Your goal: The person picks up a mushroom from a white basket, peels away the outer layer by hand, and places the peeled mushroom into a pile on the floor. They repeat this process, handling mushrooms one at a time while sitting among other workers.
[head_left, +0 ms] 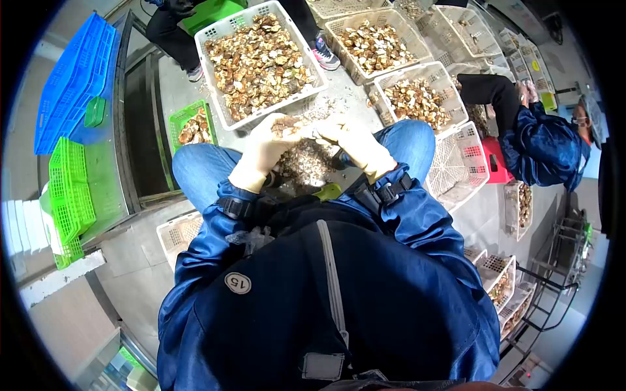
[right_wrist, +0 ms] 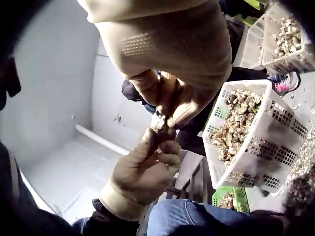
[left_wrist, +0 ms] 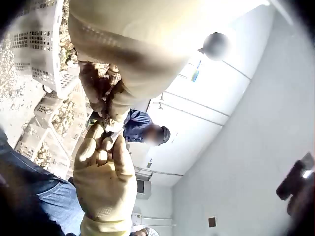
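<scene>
Nearest the lens, our gloved left hand (left_wrist: 142,49) looms large, its fingers curled round a rough, brown-and-white oyster-like shell (left_wrist: 112,126). Our gloved right hand (left_wrist: 106,189) meets it, fingers bent and pinching at the same shell; whether they also hold a small tool, we cannot tell. Both hands are raised between our denim knees (head_left: 205,168).

Below them lies a loose heap of shell fragments (head_left: 308,164). Just beyond stands a large white perforated basket (head_left: 277,107) full of shells, with a small green basket (head_left: 175,128) of shells to its left. Farther right, a coworker in a blue jacket (head_left: 544,146) sits among more white crates.

We judge the step in hand to be close work on this one shell, prying or parting it; the next move calls for a steady left grip and careful right fingertips.
</scene>
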The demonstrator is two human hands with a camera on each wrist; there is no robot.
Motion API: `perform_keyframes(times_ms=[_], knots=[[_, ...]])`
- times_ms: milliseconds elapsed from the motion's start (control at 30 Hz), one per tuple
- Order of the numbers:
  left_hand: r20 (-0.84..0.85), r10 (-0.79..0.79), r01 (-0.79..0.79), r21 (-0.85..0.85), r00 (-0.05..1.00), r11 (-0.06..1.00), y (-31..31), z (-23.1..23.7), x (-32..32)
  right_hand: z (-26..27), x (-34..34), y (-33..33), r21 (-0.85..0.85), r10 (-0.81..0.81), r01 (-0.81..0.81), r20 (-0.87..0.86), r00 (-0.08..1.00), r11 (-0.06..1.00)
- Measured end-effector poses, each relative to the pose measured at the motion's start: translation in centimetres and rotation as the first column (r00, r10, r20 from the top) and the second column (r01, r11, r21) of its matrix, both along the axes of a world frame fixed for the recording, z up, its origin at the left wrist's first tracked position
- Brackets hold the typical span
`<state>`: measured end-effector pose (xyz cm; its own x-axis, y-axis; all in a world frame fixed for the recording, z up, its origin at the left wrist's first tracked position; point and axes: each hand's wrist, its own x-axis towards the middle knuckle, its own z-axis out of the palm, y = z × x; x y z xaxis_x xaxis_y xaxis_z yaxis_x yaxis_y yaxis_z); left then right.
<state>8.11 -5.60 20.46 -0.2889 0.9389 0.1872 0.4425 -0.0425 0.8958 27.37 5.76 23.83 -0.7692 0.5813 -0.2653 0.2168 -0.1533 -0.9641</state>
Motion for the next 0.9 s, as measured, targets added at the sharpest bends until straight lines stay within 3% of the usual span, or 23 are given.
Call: perform_keyframes(times_ms=[67, 167, 233, 300, 333, 367, 433, 467, 500, 567, 600, 633, 700, 733, 833, 867, 900], knots=[[0.009, 0.001, -0.001, -0.001, 1.000, 1.000, 0.0, 1.2, 0.5, 1.2, -0.4, -0.5, 0.170, -0.017, -0.002, 0.115, 0.993, 0.985], [0.140, -0.087, 0.101, -0.097, 0.986, 0.990, -0.2, -0.3, -0.2, -0.5, -0.2, 0.1, -0.219, -0.049, 0.013, -0.157, 0.986, 0.976], [0.410, -0.099, 0.142, -0.074, 0.907, 0.987, -0.2, -2.8, -0.5, -1.2, 0.0, 0.5, 0.063, 0.059, -0.052, -0.106, 0.993, 0.997], [0.572, -0.066, 0.157, -0.111, 0.817, 0.981, -0.3, -3.9, -0.7, -0.4, 0.0, 0.3, -0.271, -0.044, 0.020, -0.082, 0.996, 0.962], [0.608, -0.028, 0.159, -0.163, 0.794, 0.974, -0.3, -2.4, -0.3, -1.0, 0.1, 0.3, 0.156, 0.071, -0.069, -0.008, 0.997, 0.985], [0.640, 0.012, 0.164, -0.214, 0.769, 0.963, -0.2, -1.0, 0.1, -1.7, 0.2, 0.3, 0.558, 0.066, -0.115, 0.108, 0.992, 0.822], [0.779, 0.118, 0.143, -0.257, 0.616, 0.956, -0.1, 1.0, 1.0, -1.2, -0.2, -0.6, 0.579, 0.040, -0.062, 0.050, 0.998, 0.813], [0.832, 0.171, 0.135, -0.281, 0.528, 0.950, -0.1, 1.4, 1.3, -0.1, -0.3, 0.6, 0.187, 0.083, -0.117, 0.181, 0.980, 0.975], [0.867, 0.235, 0.104, -0.309, 0.439, 0.945, -0.1, 1.3, 1.4, -0.1, -0.4, 0.5, -0.011, 0.011, -0.010, 0.039, 0.999, 1.000], [0.905, 0.350, 0.049, -0.371, 0.242, 0.927, -0.1, 0.4, 1.5, -0.2, -0.8, -0.1, -0.431, -0.212, 0.115, -0.185, 0.960, 0.895], [0.902, 0.228, 0.123, -0.290, 0.366, 0.949, -0.2, 0.3, 1.0, -0.3, -0.9, -0.3, -0.206, -0.157, 0.127, -0.134, 0.978, 0.970], [0.879, 0.226, 0.141, -0.309, 0.419, 0.941, 0.1, 0.2, 0.9, -0.3, -0.9, -0.4, 0.031, -0.115, 0.117, -0.070, 0.991, 0.993], [0.826, 0.214, 0.177, -0.350, 0.521, 0.920, 0.7, 0.7, 1.1, -0.4, -0.8, -0.4, 0.479, -0.080, 0.032, 0.081, 0.993, 0.878], [0.785, 0.279, 0.146, -0.420, 0.553, 0.896, 0.6, -0.1, 1.1, -2.1, -1.0, 0.1, 0.578, -0.050, 0.019, 0.039, 0.998, 0.816], [0.925, 0.268, 0.055, -0.293, 0.270, 0.954, 0.7, -2.5, 1.1, -2.4, -0.9, 2.5, 0.340, 0.059, -0.144, 0.249, 0.967, 0.929], [0.923, 0.273, 0.083, -0.305, 0.272, 0.949, 1.2, -3.4, 0.7, -3.9, -0.6, 2.6, 0.463, -0.008, -0.062, 0.148, 0.989, 0.884], [0.906, 0.264, 0.080, -0.306, 0.331, 0.949, 1.2, -3.7, 0.4, -5.6, -0.7, 2.2, 0.446, -0.042, 0.067, -0.067, 0.997, 0.893]])
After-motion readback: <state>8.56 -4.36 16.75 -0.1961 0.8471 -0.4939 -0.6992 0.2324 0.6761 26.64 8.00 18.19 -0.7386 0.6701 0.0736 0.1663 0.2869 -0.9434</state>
